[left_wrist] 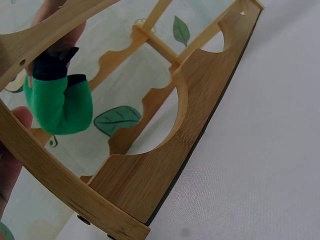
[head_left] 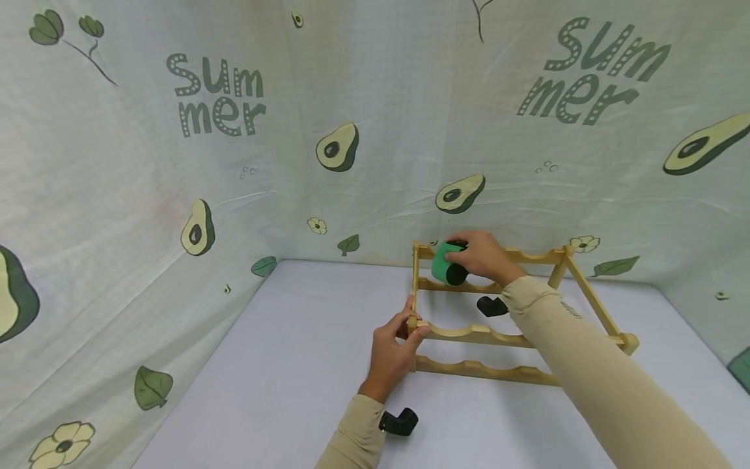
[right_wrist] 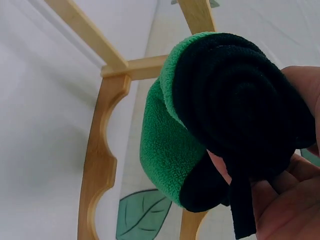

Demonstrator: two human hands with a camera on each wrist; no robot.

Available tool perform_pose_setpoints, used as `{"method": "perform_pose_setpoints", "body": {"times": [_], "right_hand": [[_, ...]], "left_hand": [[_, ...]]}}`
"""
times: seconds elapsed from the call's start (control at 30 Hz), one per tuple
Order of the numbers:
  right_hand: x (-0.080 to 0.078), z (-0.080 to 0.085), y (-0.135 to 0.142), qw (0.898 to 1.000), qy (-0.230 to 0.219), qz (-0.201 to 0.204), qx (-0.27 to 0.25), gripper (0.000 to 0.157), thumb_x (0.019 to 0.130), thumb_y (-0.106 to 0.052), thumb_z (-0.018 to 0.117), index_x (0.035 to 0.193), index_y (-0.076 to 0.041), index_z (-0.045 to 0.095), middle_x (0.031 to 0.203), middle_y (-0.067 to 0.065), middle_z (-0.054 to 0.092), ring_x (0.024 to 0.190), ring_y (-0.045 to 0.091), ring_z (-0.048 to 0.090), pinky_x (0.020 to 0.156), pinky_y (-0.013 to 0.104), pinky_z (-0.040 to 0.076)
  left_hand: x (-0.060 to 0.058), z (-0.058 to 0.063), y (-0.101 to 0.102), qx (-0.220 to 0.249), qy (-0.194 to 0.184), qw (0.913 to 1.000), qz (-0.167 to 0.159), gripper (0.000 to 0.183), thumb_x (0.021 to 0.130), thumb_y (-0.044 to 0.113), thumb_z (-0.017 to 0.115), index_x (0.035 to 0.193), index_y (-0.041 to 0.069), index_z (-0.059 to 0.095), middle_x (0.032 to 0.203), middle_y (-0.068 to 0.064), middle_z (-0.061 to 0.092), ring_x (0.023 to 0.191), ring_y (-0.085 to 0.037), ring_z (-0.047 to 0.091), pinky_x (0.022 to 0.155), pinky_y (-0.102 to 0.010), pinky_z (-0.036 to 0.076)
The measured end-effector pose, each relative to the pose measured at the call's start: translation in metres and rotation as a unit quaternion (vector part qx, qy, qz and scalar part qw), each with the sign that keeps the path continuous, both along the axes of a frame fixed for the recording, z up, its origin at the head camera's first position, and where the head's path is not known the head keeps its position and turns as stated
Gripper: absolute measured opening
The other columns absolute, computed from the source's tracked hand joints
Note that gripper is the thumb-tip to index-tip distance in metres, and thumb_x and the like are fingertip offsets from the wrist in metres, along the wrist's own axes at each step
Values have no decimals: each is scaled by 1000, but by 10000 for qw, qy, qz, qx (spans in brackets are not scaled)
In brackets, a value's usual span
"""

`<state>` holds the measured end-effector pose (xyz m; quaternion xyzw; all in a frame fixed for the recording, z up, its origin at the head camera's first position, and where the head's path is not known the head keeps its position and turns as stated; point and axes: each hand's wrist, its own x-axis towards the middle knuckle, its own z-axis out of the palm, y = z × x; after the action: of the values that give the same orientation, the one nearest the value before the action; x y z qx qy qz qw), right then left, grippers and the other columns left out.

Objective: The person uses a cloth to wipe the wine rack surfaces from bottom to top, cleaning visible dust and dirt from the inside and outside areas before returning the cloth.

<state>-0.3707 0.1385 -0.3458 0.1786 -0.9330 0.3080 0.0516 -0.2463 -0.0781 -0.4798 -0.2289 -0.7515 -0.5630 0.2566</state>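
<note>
1. Cloth roll (head_left: pixel 442 262), green with black at its ends, is gripped by the right hand (head_left: pixel 483 254) above the far left part of the wooden rack (head_left: pixel 477 333); whether it touches the back rails cannot be told.
2. It looks bent rather than straight, so it could sit crookedly across the scalloped rails, or drop between front and back, if let go like this.
3. A dark strip (right_wrist: pixel 242 210) hangs loose beside the fingers in the right wrist view. Should the grip slacken, the coil might unwind from there, or the strip might catch on the wood.
4. The left hand (head_left: pixel 391 348) grasps the rack's near left corner, thumb over the front rail. That likely steadies the frame, but only at one end; a hard push by the other hand could swing the far right side across the white table (head_left: pixel 293 365).
5. The right forearm reaches over the front rails, and the black wrist mount (head_left: pixel 491 307) hangs low within the frame. Lowering the arm carelessly could knock a rail or drag the rack.
</note>
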Motion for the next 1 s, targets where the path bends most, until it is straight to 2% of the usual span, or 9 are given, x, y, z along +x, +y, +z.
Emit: {"method": "perform_pose_setpoints", "body": {"times": [0.23,0.47,0.67,0.83,1.0], "right_hand": [[1,0,-8,9999,-21,125,-50,45,93,-23,70,131,1,63,124,22,64,103,33,59,86,47,52],[0,-3,-19,9996,-50,247,-113,44,95,-22,68,133,-1,62,125,20,64,104,33,59,88,47,50],[0,-2,-28,9984,57,562,-74,44,94,-18,69,133,0,61,131,21,61,116,35,57,99,51,44],[2,-3,-32,9966,117,812,-78,42,93,-12,69,132,1,62,132,22,61,120,37,56,102,52,42],[6,-3,-32,9956,-29,925,-118,41,92,-10,69,132,-2,63,133,20,60,118,35,56,100,52,43]], "left_hand": [[-2,1,0,68,12,10000,-52,19,90,16,77,106,13,69,86,6,69,69,-9,59,62,-28,53],[0,2,-2,-39,-238,9997,-91,21,93,25,74,109,12,69,84,7,69,70,-9,61,65,-28,53],[0,4,-4,-97,-279,9995,-142,26,94,29,73,113,13,68,84,6,71,71,-9,63,65,-28,53],[0,3,-5,-84,-251,9995,-146,26,92,23,75,116,14,67,84,4,71,72,-9,63,66,-28,53],[0,3,-4,-62,-302,9995,-48,32,89,16,78,118,14,66,81,1,71,70,-12,63,64,-30,53]]}}
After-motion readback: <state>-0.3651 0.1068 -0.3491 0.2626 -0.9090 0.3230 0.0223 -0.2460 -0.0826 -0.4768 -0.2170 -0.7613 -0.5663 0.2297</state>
